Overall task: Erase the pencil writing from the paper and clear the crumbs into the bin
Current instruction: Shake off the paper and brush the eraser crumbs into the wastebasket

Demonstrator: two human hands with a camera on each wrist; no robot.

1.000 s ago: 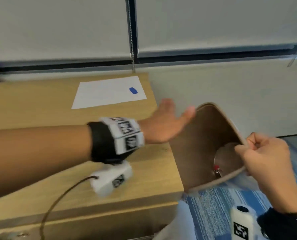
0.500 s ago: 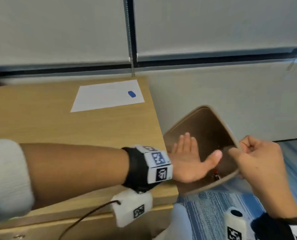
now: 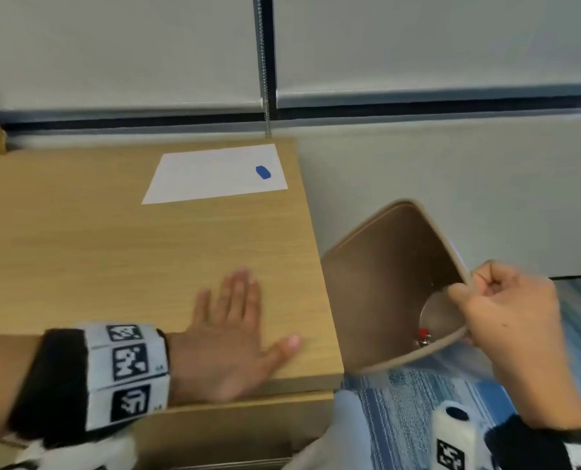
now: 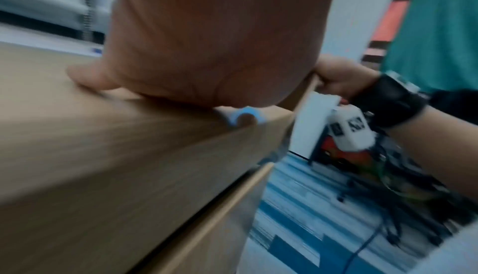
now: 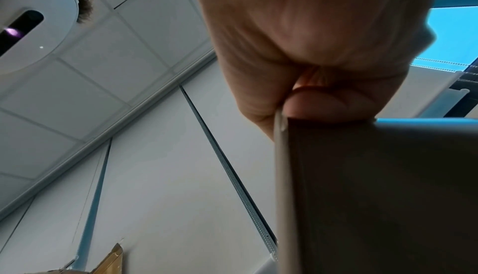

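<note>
The bin (image 3: 389, 283) hangs tilted beside the desk's (image 3: 112, 266) right edge, its rim pinched by the right hand (image 3: 509, 320); a small red item lies inside. The left hand (image 3: 228, 347) lies flat, fingers spread, at the near right corner.

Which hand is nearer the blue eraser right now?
Left. The left hand lies flat on the desk, nearer than the eraser on the paper; the right hand grips the bin beyond the desk's edge.

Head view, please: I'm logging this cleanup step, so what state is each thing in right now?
Paper: flat on the desk, far end.
Eraser: lying on the paper, untouched.
Bin: tilted, held at the desk's edge.
Left hand: flat, fingers straight, on the desk.
Right hand: gripping the bin's rim.
</note>
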